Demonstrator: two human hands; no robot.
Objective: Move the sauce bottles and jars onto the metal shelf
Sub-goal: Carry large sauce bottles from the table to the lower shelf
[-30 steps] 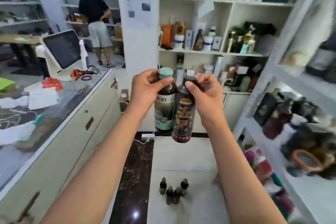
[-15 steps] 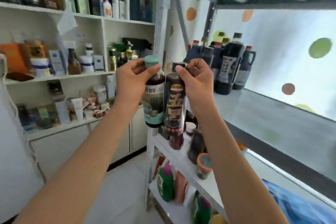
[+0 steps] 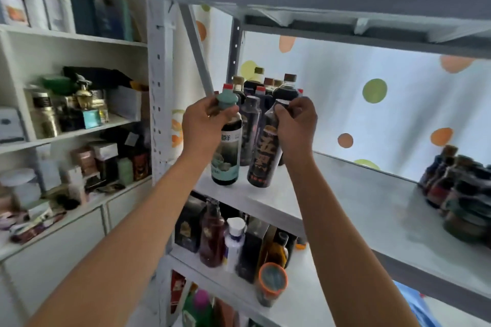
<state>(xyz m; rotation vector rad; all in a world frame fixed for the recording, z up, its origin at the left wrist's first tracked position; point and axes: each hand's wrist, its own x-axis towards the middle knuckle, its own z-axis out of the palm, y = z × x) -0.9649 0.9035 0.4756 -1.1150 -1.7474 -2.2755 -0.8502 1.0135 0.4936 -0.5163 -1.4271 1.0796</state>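
While a cluster of dark bottles (image 3: 261, 93) crowded the back left corner of the metal shelf (image 3: 358, 194), another group of bottles (image 3: 457, 188) stood well apart at its right end. Just in front of that cluster, my left hand (image 3: 206, 125) was clenched around the neck of the green-capped bottle (image 3: 225, 156), and my right hand (image 3: 295, 125) gripped the top of the dark bottle (image 3: 263, 159) beside it, both bases at the shelf's front edge; whether they touched down, I couldn't tell.
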